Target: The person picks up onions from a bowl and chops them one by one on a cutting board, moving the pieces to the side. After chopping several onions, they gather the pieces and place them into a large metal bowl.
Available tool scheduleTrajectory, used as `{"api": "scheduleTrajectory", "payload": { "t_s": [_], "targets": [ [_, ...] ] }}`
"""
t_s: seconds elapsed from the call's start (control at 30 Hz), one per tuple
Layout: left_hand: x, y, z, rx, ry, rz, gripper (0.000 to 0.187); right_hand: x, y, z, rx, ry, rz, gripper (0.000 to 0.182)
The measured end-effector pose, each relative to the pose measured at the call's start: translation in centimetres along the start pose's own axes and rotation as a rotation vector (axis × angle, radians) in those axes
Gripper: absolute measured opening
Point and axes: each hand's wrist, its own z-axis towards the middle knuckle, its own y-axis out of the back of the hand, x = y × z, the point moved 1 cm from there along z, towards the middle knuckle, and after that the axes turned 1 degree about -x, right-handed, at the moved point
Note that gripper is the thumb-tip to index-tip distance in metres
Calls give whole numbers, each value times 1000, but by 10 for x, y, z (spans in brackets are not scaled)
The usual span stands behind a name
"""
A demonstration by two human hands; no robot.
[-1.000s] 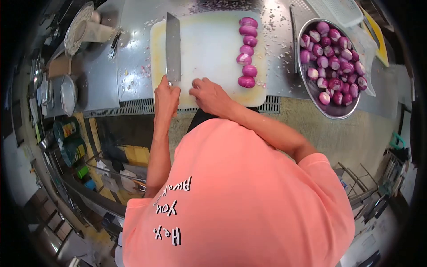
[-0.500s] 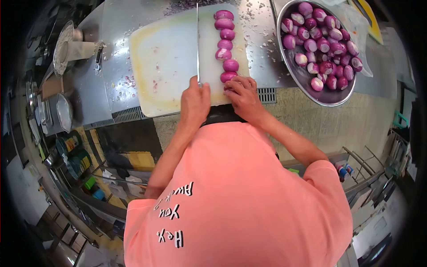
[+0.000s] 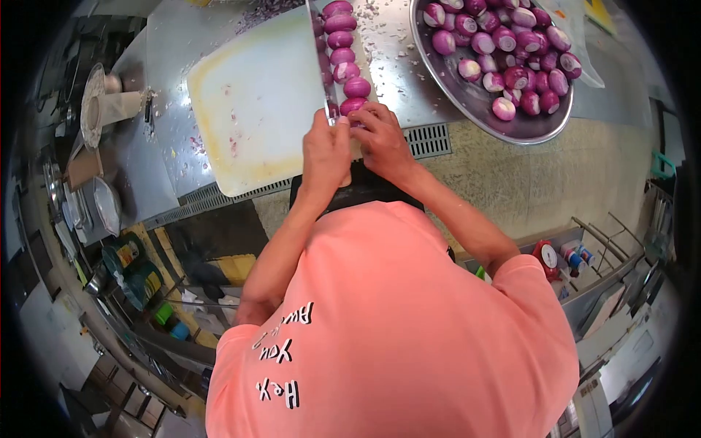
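My left hand is wrapped round the handle of a long knife, its blade pointing away from me. The blade stands on edge along the left side of a row of peeled red onions, and their purple reflects in its face. My right hand is at the near end of the row, with bent fingers pressed on the nearest onion, which they partly hide. The row lies on the right part of a white cutting board with yellowed edges.
A steel bowl of peeled red onions stands at the right. Chopped onion bits lie on the steel table around the board. At the left are a strainer-like dish and a dark-handled tool. A drain grate runs along the front edge.
The knife has moved right from the middle of the board to beside the onion row, and its blade has turned to show its face. My hands are closer together. The view has shifted slightly.
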Motion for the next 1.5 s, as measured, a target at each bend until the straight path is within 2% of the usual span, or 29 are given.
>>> {"api": "scheduleTrajectory", "payload": {
  "t_s": [0.03,0.1,0.17,0.2,0.23,0.3,0.37,0.43,0.47,0.53,0.6,0.67,0.73,0.77,0.8,0.83,0.87,0.9,0.97,1.0,1.03,1.07,1.1,1.17,1.23,1.27,1.33,1.43,1.5],
  "targets": [
    [-1,6,0,-1,39,-72,21,-1,5,3,-5,-4,-8,34],
    [3,23,-1,1,52,-124,19,-1,24,15,36,58,173,37],
    [10,43,-2,12,63,-175,17,17,74,32,-92,-26,204,33],
    [16,55,-2,-16,58,-174,17,4,94,36,-168,21,-95,31],
    [20,66,-3,-44,52,-173,16,-10,117,40,-274,-53,-54,26],
    [26,91,-6,-26,61,-132,18,-51,159,42,-373,-165,-356,26],
    [37,117,-6,-17,90,-63,19,-100,189,31,-300,-503,-688,32],
    [40,137,-13,-15,90,-39,18,-137,199,17,-185,-710,-834,51],
    [42,144,-16,-11,99,-6,18,-158,196,5,-184,-681,-843,51],
    [52,157,-20,7,103,-43,18,-193,191,-5,-35,-696,-893,61],
    [64,170,-27,1,120,-77,19,-184,205,-2,22,-786,-653,67],
    [72,177,-32,31,89,-86,20,-123,196,16,-254,-678,-619,71],
    [79,187,-37,-8,117,-70,19,-92,181,35,-382,-651,-336,68],
    [82,192,-37,-32,121,-9,19,-74,164,48,-354,-593,-254,63],
    [84,194,-36,-48,123,53,19,-75,142,56,-318,-516,23,55],
    [85,197,-36,-59,124,44,19,-13,113,83,-228,-512,11,49],
    [86,202,-34,-63,125,81,20,13,85,98,-132,-464,-11,47],
    [86,205,-34,-66,128,119,22,23,48,105,-60,-490,242,50],
    [83,209,-31,-68,109,212,22,53,-11,123,181,-399,62,53],
    [81,213,-29,-66,89,314,23,51,-44,123,171,-258,108,53],
    [80,213,-29,-76,93,310,23,44,-74,126,229,-142,15,55],
    [77,210,-30,-104,17,342,23,48,-87,128,351,-164,-47,55],
    [74,208,-31,-136,-60,375,24,50,-93,128,340,-150,-22,53],
    [67,207,-35,-136,-64,390,23,52,-99,129,337,-124,11,51],
    [59,208,-44,-117,-61,401,23,63,-84,125,172,-60,-33,38],
    [53,209,-51,-97,-72,415,23,62,-85,123,177,-61,-31,38],
    [38,212,-63,-73,-85,432,23,60,-87,119,108,-154,63,20],
    [26,212,-82,17,-84,458,19,58,-95,118,73,-105,-25,10],
    [25,211,-89,36,-166,475,16,57,-101,118,60,-115,-17,9]
  ]
}}
